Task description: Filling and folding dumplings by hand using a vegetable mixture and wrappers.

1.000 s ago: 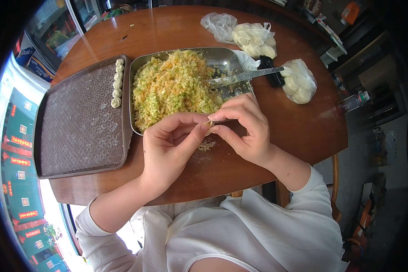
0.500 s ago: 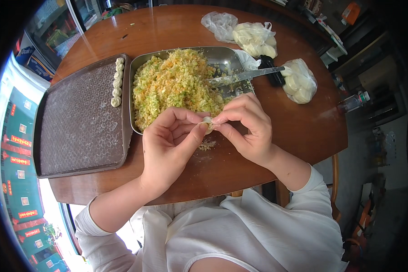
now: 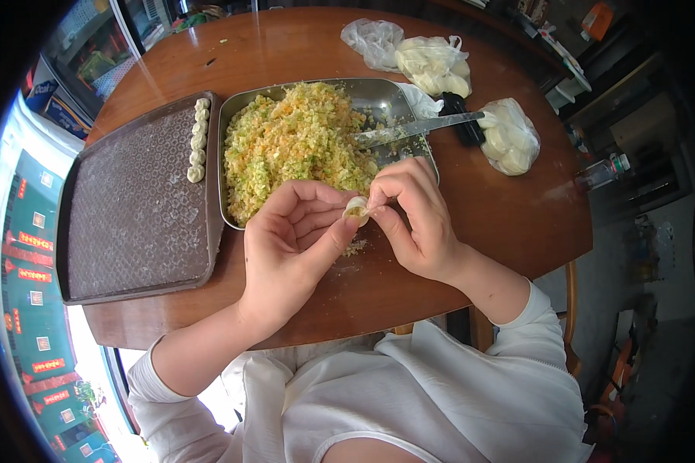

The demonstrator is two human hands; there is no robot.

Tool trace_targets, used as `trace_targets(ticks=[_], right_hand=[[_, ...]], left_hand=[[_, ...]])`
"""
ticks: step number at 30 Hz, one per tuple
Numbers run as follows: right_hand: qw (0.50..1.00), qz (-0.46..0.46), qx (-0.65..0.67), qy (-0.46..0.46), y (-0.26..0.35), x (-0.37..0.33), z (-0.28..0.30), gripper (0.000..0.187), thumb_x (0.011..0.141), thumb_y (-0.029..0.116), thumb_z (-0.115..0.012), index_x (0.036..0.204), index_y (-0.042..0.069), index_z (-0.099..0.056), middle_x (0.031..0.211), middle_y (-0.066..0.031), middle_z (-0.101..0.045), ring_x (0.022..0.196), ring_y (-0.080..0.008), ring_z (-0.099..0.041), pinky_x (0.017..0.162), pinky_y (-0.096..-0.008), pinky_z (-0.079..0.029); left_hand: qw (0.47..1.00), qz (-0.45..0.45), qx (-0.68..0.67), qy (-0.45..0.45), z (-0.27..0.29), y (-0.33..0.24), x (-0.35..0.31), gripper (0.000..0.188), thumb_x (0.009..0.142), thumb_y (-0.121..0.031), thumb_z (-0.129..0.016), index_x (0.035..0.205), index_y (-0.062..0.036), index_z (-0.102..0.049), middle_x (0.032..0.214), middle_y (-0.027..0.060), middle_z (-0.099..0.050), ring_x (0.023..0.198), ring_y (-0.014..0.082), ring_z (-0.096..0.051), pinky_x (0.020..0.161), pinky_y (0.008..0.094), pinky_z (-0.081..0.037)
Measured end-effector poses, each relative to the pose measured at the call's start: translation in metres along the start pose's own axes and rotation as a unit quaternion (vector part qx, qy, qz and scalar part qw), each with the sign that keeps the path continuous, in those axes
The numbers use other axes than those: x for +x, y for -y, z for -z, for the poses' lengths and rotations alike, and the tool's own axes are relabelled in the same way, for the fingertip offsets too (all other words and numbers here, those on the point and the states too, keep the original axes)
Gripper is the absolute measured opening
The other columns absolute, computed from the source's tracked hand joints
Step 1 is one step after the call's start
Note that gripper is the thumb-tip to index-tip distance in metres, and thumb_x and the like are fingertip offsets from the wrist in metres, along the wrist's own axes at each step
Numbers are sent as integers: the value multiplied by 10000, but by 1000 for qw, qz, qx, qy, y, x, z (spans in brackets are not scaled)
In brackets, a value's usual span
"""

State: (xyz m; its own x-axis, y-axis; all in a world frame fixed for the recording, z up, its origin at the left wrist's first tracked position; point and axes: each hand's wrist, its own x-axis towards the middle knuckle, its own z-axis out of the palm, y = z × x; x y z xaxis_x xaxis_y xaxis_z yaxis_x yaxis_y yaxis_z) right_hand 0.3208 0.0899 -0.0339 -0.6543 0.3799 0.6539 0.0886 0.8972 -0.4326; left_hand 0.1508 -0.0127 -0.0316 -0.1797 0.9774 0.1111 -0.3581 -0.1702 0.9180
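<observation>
Tray at left carries a row of dumplings. Our left hand pinches a small wrapper, held up by the pan's near edge; our right hand is clamped on its right rim. We rate it light, soft, tear-prone: hold the rim, spare the middle.

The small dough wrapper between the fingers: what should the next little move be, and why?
I'd probably pinch more of the small dough wrapper's edge together. The left hand and right hand both grip it, and its rim gapes, seemingly with yellowish filling inside, while the finished-looking pieces on the brown tray look closed.
</observation>
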Motion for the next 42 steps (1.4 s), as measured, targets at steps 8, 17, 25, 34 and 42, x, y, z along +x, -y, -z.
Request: trace_targets(ticks=[8,17,25,34,42], right_hand=[[1000,-4,2,10,0,0,0,138,869,16,-618,962,73,-533,932,-72,-532,862,-274,-496,803,-383,-373],[1000,6,11,16,1,0,-1,142,857,40,-653,952,81,-557,933,-41,-558,873,-256,-510,809,-383,-373],[999,38,-10,-10,-1,1,0,173,806,45,-735,922,89,-615,904,-29,-582,836,-239,-522,776,-363,-392],[998,-17,15,-52,5,2,-1,218,780,83,-778,971,113,-678,933,-38,-623,866,-232,-567,785,-346,-425],[999,-2,5,-45,2,1,0,181,775,81,-781,932,108,-697,923,-36,-624,847,-225,-565,772,-350,-430]], left_hand=[[1000,1,1,7,7,7,0,140,917,21,-671,1035,37,-596,1109,117,-673,992,116,-659,874,227,-540],[999,-39,21,11,4,5,1,106,929,19,-656,1028,49,-634,1134,131,-677,1001,120,-661,885,235,-534],[999,-17,29,13,5,4,1,115,946,1,-639,1048,56,-637,1134,116,-678,998,114,-660,877,231,-532],[999,-19,35,6,5,5,0,124,947,-6,-640,1054,55,-630,1095,86,-680,992,107,-658,866,227,-527],[999,-16,37,14,5,4,1,115,947,-2,-638,1047,54,-630,1058,72,-685,995,112,-659,868,232,-528]])
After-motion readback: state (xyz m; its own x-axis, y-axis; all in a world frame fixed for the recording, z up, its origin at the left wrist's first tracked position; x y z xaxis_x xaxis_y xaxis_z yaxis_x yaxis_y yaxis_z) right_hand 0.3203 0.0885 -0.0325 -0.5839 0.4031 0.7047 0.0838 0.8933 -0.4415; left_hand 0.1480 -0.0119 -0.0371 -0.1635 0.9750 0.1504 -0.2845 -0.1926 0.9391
